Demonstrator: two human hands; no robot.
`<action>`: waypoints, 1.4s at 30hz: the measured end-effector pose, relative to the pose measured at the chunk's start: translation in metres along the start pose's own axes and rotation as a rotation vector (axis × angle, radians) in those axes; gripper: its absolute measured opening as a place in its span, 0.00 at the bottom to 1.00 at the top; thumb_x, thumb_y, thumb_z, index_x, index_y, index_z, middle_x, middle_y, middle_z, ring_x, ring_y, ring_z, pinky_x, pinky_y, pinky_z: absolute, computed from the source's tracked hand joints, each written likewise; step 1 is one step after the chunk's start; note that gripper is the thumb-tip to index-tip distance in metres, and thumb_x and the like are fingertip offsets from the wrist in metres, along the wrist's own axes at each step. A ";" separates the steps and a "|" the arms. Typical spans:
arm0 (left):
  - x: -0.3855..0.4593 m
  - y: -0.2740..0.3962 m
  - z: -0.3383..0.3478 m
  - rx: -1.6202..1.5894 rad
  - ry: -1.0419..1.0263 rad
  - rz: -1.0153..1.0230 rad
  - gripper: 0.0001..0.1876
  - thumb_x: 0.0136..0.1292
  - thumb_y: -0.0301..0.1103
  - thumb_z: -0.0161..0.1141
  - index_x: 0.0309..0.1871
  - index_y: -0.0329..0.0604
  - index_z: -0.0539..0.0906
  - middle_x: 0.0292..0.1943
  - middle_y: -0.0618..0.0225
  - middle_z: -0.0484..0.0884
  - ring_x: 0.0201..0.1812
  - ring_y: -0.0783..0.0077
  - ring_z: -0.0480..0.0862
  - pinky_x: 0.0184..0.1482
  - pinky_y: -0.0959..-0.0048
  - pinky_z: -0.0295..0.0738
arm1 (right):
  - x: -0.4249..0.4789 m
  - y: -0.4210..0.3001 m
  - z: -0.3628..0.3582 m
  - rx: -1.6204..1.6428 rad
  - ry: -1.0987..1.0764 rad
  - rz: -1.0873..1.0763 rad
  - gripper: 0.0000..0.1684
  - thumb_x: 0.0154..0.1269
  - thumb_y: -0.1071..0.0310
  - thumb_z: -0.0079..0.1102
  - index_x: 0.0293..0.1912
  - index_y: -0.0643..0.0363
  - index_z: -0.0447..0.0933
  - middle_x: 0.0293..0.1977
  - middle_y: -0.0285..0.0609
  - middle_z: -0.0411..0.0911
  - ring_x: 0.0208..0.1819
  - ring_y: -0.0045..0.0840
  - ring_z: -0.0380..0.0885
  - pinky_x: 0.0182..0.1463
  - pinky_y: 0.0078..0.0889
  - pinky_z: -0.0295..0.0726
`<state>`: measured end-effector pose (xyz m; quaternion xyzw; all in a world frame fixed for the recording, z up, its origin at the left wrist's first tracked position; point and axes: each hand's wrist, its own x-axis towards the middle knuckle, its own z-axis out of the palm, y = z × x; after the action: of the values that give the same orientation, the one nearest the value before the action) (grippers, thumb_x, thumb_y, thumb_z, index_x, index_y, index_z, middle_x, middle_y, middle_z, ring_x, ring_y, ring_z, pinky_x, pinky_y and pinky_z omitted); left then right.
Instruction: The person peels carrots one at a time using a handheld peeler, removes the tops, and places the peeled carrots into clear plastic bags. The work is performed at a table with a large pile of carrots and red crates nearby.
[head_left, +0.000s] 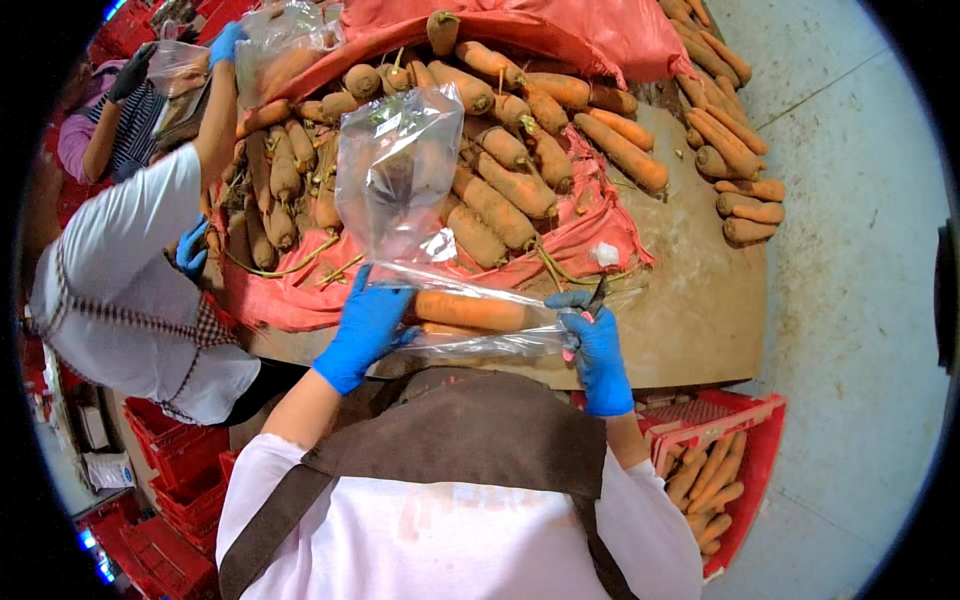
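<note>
My left hand (373, 330), in a blue glove, grips one end of a clear plastic bag (487, 346). Inside the bag lies a large orange carrot (472, 310), with part of another showing below it. At the bag's other end is my blue-gloved right hand (596, 349), its fingers closed on the plastic. That same hand also holds a small knife (598, 296) with a dark blade and pink on its handle, mostly hidden by the fingers. Beyond my left hand, another clear plastic bag (397, 176) stands puffed up over soil-covered carrots (495, 217).
Carrots lie on red mesh sacking (292, 300) across the table (694, 300), and more line its right edge (739, 150). A red crate (750, 480) of carrots stands below right. Close on my left, a co-worker (142, 285) reaches forward; another person (112, 127) works beyond. Red crates (180, 457) stand lower left.
</note>
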<state>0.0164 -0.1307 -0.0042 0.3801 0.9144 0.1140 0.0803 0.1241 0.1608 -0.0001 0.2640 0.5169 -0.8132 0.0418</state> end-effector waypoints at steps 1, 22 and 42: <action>-0.006 -0.005 -0.004 0.041 0.007 -0.015 0.19 0.51 0.42 0.63 0.45 0.46 0.78 0.35 0.61 0.80 0.43 0.59 0.79 0.66 0.47 0.47 | 0.000 -0.001 0.001 -0.027 0.004 0.001 0.10 0.56 0.77 0.51 0.38 0.65 0.77 0.16 0.28 0.65 0.12 0.09 0.56 0.15 0.14 0.53; 0.057 -0.009 -0.053 -1.293 0.237 -0.283 0.12 0.65 0.34 0.50 0.40 0.34 0.80 0.40 0.63 0.82 0.45 0.72 0.79 0.53 0.73 0.69 | 0.164 -0.012 0.022 -1.146 0.218 -0.537 0.37 0.51 0.55 0.65 0.56 0.67 0.67 0.49 0.54 0.72 0.46 0.42 0.75 0.52 0.35 0.73; 0.136 0.049 -0.005 -1.876 -0.040 -0.358 0.23 0.63 0.33 0.56 0.60 0.35 0.65 0.51 0.58 0.76 0.52 0.67 0.77 0.54 0.70 0.72 | 0.037 0.015 -0.051 0.369 -0.045 0.206 0.20 0.67 0.61 0.47 0.55 0.59 0.66 0.38 0.44 0.72 0.27 0.23 0.67 0.24 0.18 0.65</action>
<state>-0.0468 -0.0004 0.0059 0.0169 0.4933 0.7803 0.3841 0.1174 0.2050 -0.0464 0.3003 0.3283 -0.8913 0.0871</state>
